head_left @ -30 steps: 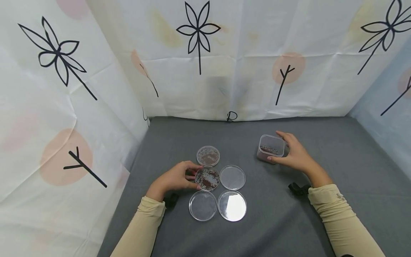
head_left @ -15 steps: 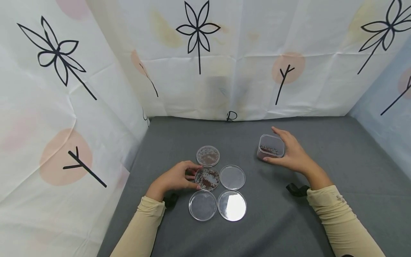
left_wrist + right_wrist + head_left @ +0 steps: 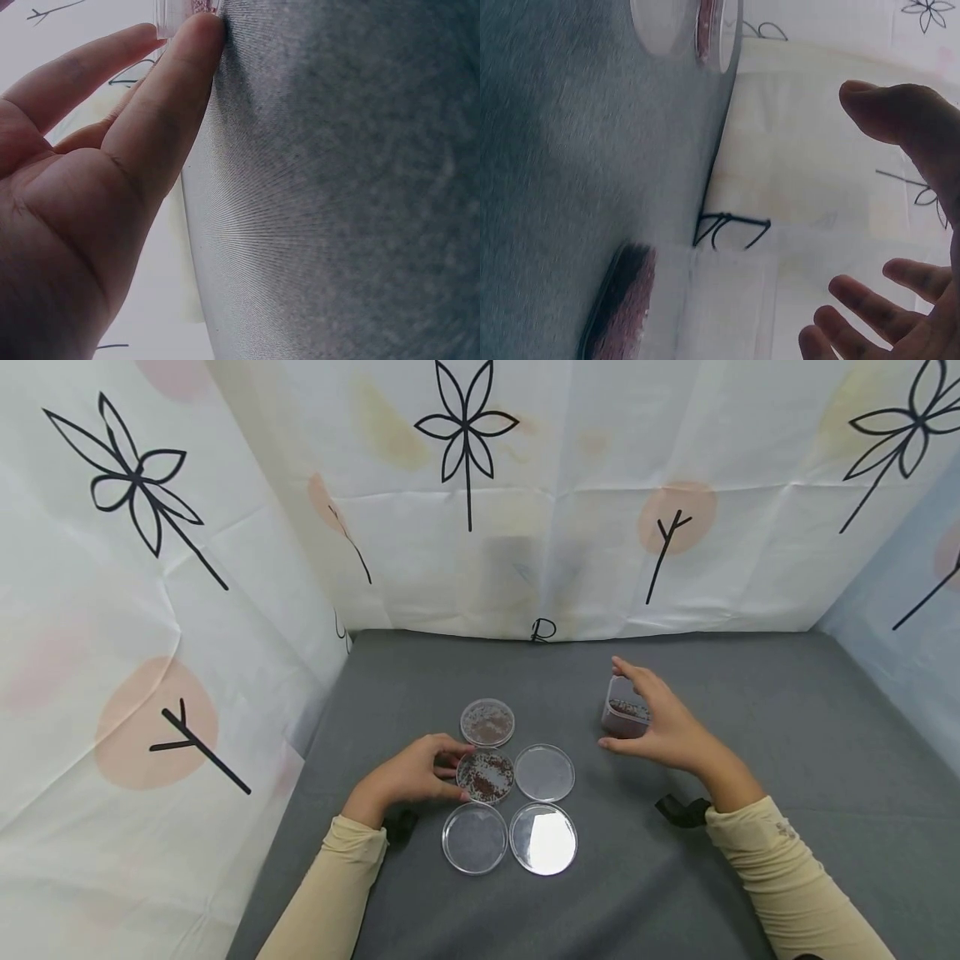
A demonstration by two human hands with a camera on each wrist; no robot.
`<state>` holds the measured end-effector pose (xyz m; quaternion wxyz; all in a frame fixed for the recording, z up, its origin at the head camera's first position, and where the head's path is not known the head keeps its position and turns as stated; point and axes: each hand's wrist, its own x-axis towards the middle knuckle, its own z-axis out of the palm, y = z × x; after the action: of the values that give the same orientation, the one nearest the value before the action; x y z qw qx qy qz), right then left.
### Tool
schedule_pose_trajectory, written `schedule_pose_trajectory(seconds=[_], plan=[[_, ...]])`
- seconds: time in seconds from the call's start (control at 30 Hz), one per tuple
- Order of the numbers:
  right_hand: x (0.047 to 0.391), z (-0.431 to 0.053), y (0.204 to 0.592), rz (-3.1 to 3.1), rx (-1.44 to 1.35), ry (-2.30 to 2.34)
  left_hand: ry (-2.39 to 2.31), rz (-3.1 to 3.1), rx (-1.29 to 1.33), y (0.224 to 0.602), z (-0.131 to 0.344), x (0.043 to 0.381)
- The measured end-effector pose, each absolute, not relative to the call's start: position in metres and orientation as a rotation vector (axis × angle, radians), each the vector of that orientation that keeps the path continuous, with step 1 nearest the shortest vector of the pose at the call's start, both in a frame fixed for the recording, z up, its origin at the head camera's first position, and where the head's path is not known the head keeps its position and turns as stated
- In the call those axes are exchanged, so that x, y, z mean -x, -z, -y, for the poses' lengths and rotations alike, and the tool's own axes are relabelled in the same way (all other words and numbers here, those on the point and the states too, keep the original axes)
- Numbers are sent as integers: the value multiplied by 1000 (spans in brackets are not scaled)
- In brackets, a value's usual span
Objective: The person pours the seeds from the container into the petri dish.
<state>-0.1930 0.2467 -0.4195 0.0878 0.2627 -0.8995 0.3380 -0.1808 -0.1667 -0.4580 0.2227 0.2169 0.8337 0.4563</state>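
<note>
My left hand (image 3: pixel 408 774) holds a round clear petri dish (image 3: pixel 486 775) by its edge, thumb at the near side and fingers at the far side. Reddish-brown and whitish grains are scattered in that dish. In the left wrist view the thumb and a finger touch the dish wall (image 3: pixel 175 16). My right hand (image 3: pixel 672 727) hovers by a small clear plastic box (image 3: pixel 622 717), thumb and fingers spread with nothing between them; it hides the box's right side. Brownish grains (image 3: pixel 626 307) lie in the bottom of the box in the right wrist view.
Behind the held dish sits another petri dish (image 3: pixel 487 723) with brownish grains. Several clear round dishes or lids stand close by: one at right (image 3: pixel 544 773), one in front (image 3: pixel 475 838), and a glaring one (image 3: pixel 543 838). Patterned cloth walls (image 3: pixel 570 502) enclose the grey table (image 3: pixel 630 877).
My right hand has let go of the plastic box and moved left, now partly covering it. The left hand and the dishes have stayed in place.
</note>
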Motion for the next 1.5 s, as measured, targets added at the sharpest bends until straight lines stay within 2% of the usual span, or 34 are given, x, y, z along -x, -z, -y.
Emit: schedule_pose_trajectory(seconds=[0.63, 1.1, 1.5], plan=[[182, -214, 426, 2641, -1001, -1216, -1260, -2308, -591, 457, 167, 180], [185, -206, 447, 2713, -1197, -1159, -1270, -2301, -584, 456, 166, 179], [186, -201, 456, 2847, -1171, -1062, -1281, -2302, -607, 456, 166, 180]])
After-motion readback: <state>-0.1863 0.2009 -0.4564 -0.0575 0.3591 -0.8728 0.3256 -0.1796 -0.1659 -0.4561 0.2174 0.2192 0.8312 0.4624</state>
